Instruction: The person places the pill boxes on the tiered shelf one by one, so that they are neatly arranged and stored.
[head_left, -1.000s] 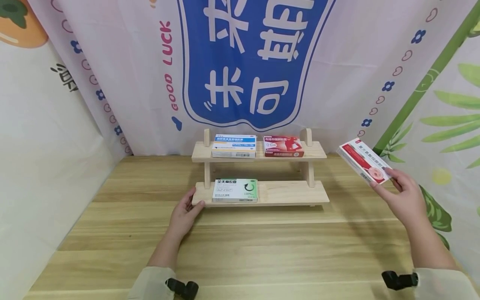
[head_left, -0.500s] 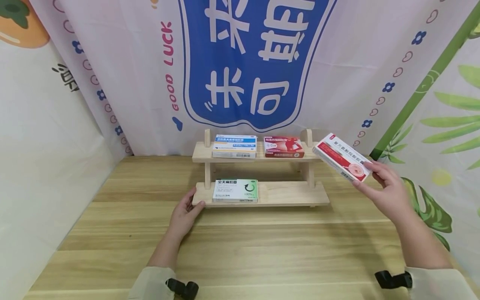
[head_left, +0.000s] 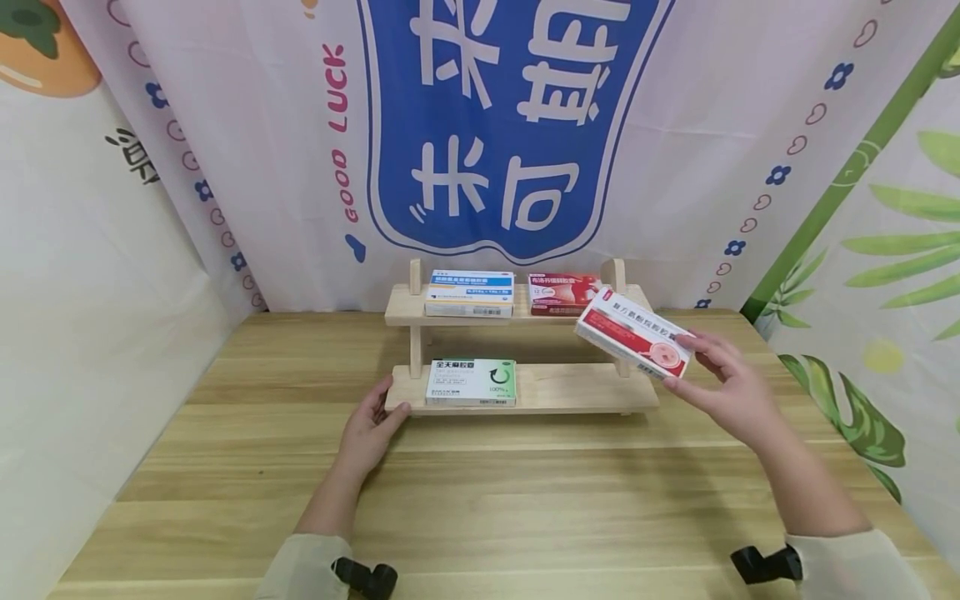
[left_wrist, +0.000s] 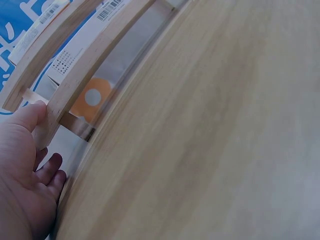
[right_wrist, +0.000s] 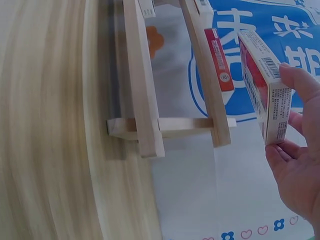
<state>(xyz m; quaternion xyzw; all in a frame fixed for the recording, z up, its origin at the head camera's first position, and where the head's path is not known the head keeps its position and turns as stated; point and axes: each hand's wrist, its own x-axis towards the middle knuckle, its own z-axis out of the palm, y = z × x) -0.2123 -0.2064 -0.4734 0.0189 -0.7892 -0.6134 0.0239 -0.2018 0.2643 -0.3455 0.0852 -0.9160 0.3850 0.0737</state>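
Observation:
A two-tier wooden shelf [head_left: 581,388] stands on the table. My left hand [head_left: 369,435] grips the left end of its lower board, thumb at the front edge. My right hand [head_left: 738,398] pinches a white and red medicine box [head_left: 636,333] by its right end. That box is tilted in the air before the right part of the shelf and partly covers the red medicine box [head_left: 558,297] on the upper board. Left of the red one lies a blue and white medicine box [head_left: 470,294]. A green and white medicine box [head_left: 471,382] lies on the lower board's left part.
The wood-grain table [head_left: 480,500] reaches to a printed cloth backdrop [head_left: 285,167] close behind the shelf. Printed cloth also hangs at the left and right sides. Each wrist carries a black camera mount [head_left: 765,565] near the sleeve.
My right hand has carried the white and red medicine box leftward, from beside the shelf to in front of its right part. My left hand has stayed at the shelf's left end.

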